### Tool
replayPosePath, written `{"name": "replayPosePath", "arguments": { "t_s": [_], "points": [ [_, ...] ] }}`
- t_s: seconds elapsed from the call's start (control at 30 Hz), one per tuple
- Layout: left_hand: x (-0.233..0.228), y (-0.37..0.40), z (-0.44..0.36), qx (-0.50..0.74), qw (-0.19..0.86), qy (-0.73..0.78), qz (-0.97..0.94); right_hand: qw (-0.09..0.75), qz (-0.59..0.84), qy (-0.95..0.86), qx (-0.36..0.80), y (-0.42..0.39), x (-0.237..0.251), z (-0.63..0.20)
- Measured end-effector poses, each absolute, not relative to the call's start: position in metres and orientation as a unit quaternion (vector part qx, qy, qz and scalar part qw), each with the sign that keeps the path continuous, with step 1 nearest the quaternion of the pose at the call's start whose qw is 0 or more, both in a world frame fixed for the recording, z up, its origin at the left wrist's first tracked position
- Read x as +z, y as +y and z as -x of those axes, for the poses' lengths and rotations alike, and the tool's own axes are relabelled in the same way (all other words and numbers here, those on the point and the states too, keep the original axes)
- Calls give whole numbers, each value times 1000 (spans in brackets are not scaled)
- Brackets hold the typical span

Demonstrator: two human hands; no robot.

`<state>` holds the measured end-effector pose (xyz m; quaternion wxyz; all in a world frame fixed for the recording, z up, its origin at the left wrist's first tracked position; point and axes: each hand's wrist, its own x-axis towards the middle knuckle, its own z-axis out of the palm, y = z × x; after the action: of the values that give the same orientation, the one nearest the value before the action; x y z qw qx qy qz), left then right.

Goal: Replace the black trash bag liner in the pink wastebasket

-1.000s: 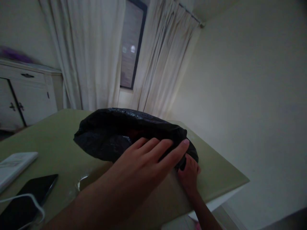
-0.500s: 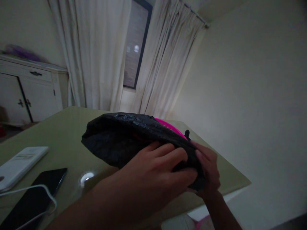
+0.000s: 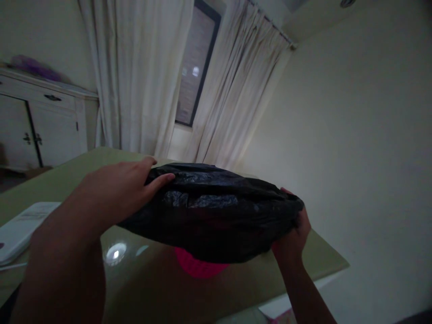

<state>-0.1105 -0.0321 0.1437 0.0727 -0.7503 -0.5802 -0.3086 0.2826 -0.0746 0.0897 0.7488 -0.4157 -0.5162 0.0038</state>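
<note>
A black plastic bag (image 3: 216, 216) is stretched over a bright pink round container (image 3: 199, 266), of which only the bottom shows under the bag. The bundle is lifted above the green table (image 3: 317, 254). My left hand (image 3: 118, 189) grips the bag's left end, thumb on top. My right hand (image 3: 292, 236) grips the bag's right end near the table's right edge, fingers wrapped in the plastic.
A white flat box (image 3: 20, 227) lies at the table's left edge. White curtains (image 3: 141, 76) and a dark window (image 3: 194, 72) stand behind the table. A white cabinet (image 3: 40, 121) is at the far left. A bare wall (image 3: 364, 148) fills the right.
The bagged container has come up off the table. My left hand moved from the bag's right front to its left end. The pink bottom now shows below the bag.
</note>
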Motion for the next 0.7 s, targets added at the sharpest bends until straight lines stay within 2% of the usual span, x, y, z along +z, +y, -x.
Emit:
{"name": "replayPosePath", "arguments": {
  "t_s": [0.1, 0.17, 0.3, 0.37, 0.43, 0.57, 0.7],
  "points": [
    [154, -36, 107, -297, 60, -607, 735, 766, 430, -477, 26, -67, 88, -281],
    [166, -42, 97, -406, 0, -550, 730, 780, 426, -457, 34, -64, 86, -278],
    [178, -51, 81, -589, -283, -321, 685, 803, 418, -421, 58, -54, 79, -278],
    [174, -47, 78, -610, -407, -211, 646, 805, 417, -413, 84, -45, 72, -283],
    [165, -34, 77, -590, -480, -154, 630, 811, 408, -406, 105, -33, 64, -289],
    [149, 1, 66, -542, -476, -166, 672, 826, 381, -386, 155, -5, 48, -301],
    [137, 27, 41, -625, -449, -188, 610, 845, 365, -353, 170, 21, 41, -305]
  ]
}}
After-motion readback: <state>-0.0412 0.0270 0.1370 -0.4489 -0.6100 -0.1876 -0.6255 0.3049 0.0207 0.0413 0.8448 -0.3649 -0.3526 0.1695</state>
